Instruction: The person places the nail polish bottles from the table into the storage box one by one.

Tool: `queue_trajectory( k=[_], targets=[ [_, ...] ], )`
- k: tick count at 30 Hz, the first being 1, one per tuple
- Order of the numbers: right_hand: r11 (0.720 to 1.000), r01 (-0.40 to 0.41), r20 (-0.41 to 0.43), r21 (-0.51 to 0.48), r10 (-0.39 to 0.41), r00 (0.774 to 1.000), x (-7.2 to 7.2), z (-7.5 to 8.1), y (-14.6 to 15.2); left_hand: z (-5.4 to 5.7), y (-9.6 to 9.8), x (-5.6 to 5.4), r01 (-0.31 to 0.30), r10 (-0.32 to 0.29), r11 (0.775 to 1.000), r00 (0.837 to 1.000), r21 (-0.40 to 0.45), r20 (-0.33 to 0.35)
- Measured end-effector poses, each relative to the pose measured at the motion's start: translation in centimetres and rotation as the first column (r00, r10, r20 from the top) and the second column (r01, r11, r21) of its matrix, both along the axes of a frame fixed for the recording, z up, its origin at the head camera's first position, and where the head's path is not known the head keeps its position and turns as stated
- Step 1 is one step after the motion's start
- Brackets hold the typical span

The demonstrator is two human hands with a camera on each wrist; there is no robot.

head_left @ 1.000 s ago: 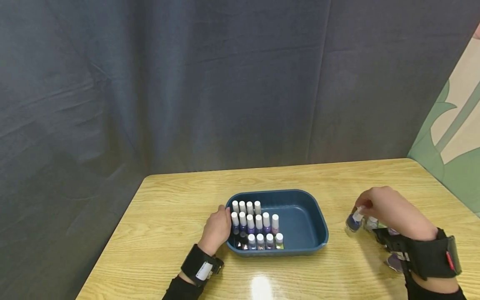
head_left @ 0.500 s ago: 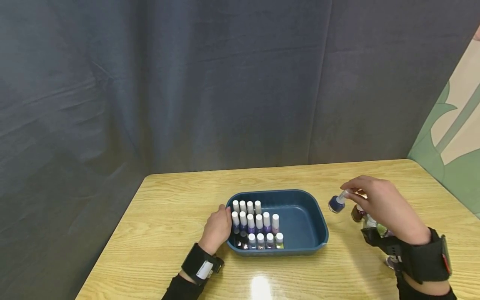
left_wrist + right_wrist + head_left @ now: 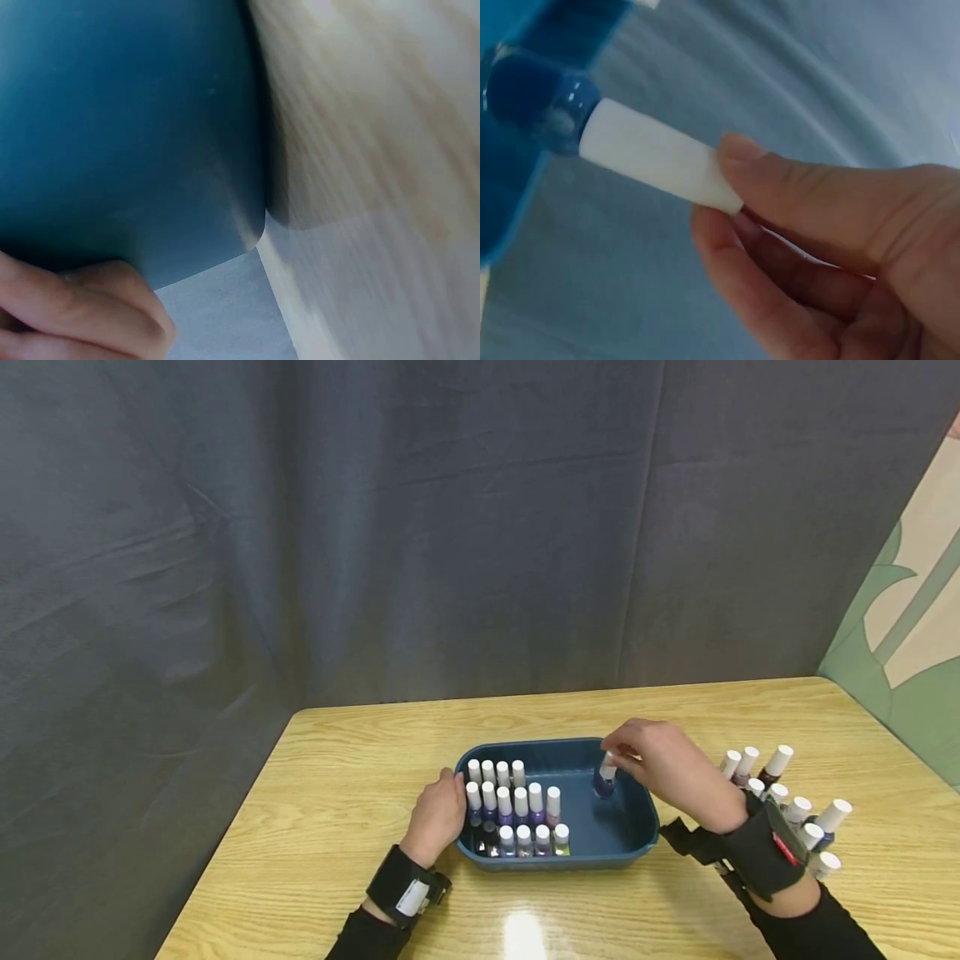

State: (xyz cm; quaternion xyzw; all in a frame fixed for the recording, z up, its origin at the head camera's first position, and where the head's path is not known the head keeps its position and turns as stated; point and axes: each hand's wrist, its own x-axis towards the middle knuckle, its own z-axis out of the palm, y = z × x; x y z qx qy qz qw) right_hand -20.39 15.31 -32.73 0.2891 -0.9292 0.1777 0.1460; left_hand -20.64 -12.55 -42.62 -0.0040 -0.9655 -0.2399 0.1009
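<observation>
Between thumb and fingers my right hand (image 3: 671, 770) pinches the white cap of a dark blue nail polish bottle (image 3: 603, 785). The bottle hangs slightly tilted over the right part of a dark blue tray (image 3: 551, 863). In the right wrist view, the glass body (image 3: 544, 97) points away from the fingertips, toward the tray. My left hand (image 3: 435, 817) grips the tray's left end at the rim; curled fingers (image 3: 97, 307) lie against its outer wall in the left wrist view. White-capped nail polish bottles (image 3: 521, 808) stand in three rows along the tray's left side, several of them purple.
To the right of the tray, a group of white-capped nail polish bottles (image 3: 798, 810) stands on the wooden table (image 3: 360, 752), partly hidden by the right wrist strap (image 3: 765, 852). A grey curtain (image 3: 465, 543) hangs behind the table.
My right hand has carried the dark blue nail polish bottle leftward from the group on the table to above the tray. More of that group now shows. My left hand stays on the tray.
</observation>
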Motion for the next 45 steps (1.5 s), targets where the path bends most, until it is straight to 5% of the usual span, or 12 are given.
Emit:
queue_trajectory(
  k=[6, 14, 25, 45],
  targets=[
    [0.998, -0.034, 0.093, 0.060, 0.028, 0.995, -0.6, -1.0, -1.9, -0.1, 0.0, -0.1, 0.008, -0.008, 1.000, 1.000, 0.003, -0.006],
    [0.986, -0.073, 0.046, 0.148, 0.067, 0.997, -0.4, -1.8, -3.0, 0.0, 0.0, -0.1, 0.008, -0.008, 1.000, 1.000, 0.009, -0.004],
    [0.979, -0.155, 0.017, 0.135, 0.154, 0.988, 0.0, -3.0, -4.1, -0.2, 0.0, -0.1, 0.000, 0.000, 1.000, 1.000, 0.005, -0.001],
    [0.985, -0.138, 0.023, 0.107, 0.136, 0.990, 0.6, -3.5, -4.2, -0.2, 0.0, -0.1, 0.009, -0.009, 1.000, 1.000, 0.002, -0.020]
  ],
)
